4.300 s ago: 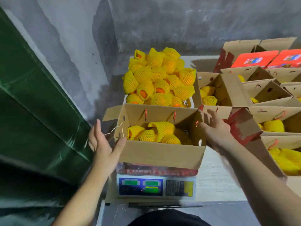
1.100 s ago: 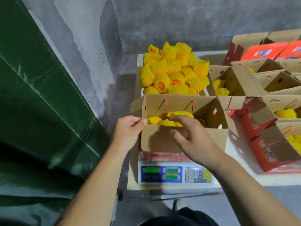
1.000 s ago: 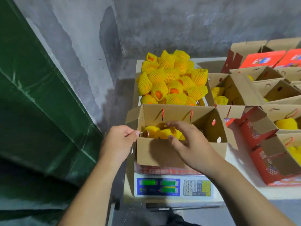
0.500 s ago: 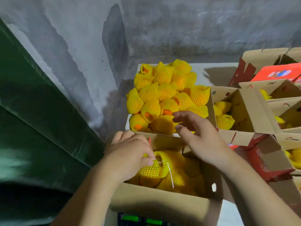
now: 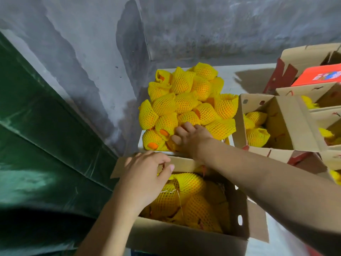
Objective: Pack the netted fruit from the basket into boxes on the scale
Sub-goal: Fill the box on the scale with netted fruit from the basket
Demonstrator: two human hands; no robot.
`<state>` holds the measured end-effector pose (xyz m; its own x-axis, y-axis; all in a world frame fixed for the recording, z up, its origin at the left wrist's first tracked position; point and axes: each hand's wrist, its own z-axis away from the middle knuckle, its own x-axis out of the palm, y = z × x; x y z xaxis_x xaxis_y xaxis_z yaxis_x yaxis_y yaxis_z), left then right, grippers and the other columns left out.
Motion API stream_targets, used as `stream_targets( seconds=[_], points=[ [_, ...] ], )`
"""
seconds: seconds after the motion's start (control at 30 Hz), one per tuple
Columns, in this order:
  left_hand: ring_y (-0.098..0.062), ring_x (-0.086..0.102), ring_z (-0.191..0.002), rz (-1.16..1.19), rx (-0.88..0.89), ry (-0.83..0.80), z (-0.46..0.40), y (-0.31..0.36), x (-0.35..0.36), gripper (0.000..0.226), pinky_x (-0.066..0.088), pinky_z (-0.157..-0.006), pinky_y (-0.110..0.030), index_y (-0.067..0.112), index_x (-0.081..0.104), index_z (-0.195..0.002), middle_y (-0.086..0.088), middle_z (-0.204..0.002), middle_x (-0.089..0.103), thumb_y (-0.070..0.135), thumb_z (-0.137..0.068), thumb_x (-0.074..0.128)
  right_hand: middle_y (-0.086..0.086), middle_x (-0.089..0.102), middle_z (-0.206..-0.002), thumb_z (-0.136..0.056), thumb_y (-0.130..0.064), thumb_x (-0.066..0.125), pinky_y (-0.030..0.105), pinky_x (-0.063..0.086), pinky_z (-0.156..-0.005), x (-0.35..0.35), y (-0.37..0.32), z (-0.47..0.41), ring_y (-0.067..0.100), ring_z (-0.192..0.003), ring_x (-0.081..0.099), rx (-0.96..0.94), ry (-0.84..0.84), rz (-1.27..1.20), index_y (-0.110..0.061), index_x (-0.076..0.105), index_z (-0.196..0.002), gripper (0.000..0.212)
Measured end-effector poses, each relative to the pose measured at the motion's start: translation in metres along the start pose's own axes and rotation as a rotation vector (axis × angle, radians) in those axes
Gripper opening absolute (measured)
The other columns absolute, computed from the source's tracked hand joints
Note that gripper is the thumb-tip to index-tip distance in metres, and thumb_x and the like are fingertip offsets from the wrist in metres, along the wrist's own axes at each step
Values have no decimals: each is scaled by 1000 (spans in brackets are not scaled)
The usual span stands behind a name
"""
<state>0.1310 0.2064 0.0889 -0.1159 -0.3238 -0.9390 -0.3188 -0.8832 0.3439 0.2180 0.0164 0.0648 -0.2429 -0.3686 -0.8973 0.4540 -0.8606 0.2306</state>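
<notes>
Right hand [image 5: 190, 137], fingers curling onto a yellow foam-netted fruit [image 5: 186, 118] heaped in the basket; left hand [image 5: 145, 174], loosely curled, empty, steadies the open brown cardboard box [image 5: 184, 237]; lift one fruit cleanly.

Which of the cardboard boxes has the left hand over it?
The near box, lowest in view, under the left hand. The other open boxes stand farther right, beside the fruit pile.
</notes>
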Motion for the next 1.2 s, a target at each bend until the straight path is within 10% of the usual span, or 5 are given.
stream_targets(
  seconds=[0.33, 0.53, 0.77, 0.87, 1.2],
  points=[
    [12, 58, -120, 1014, -207, 43, 9, 7, 8, 47, 49, -99, -12, 45, 52, -138, 18, -138, 59, 48, -95, 71, 5, 53, -130, -78, -28, 89, 39, 45, -100, -28, 2, 84, 20, -115, 53, 120, 533, -1142, -22, 44, -141, 78],
    [-22, 57, -138, 1844, -232, -262, 26, 39, -3, 61, 35, -123, -51, 21, 43, -158, -2, -151, 59, 45, -103, 55, -5, 52, -144, -80, -14, 89, 12, 39, -107, -35, -69, 135, 3, -130, 50, 14, 535, -1381, -22, 32, -156, 96],
    [15, 63, -107, 1016, -26, -120, 55, 6, -9, 20, 48, -81, -3, 39, 63, -124, 22, -124, 66, 30, -108, 56, 2, 43, -153, -75, -24, 92, 36, 43, -110, -9, -65, 183, 21, -137, 48, 377, 589, -994, -35, 17, -161, 114],
    [6, 61, -114, 800, 38, -62, 59, -16, -15, 25, 49, -96, -19, 30, 67, -128, 20, -121, 68, 24, -106, 58, 12, 31, -164, -79, -41, 88, 50, 43, -113, 0, -66, 195, 35, -148, 37, 426, 227, -832, -41, -3, -163, 124],
    [-16, 60, -120, 375, 170, -66, 91, -40, -25, 27, 43, -91, -26, 31, 68, -129, 6, -127, 65, 30, -106, 56, 3, 59, -145, -98, -38, 68, 42, 47, -107, 0, -143, 191, 22, -131, 56, 304, 520, -858, -25, 50, -148, 55]
  ],
)
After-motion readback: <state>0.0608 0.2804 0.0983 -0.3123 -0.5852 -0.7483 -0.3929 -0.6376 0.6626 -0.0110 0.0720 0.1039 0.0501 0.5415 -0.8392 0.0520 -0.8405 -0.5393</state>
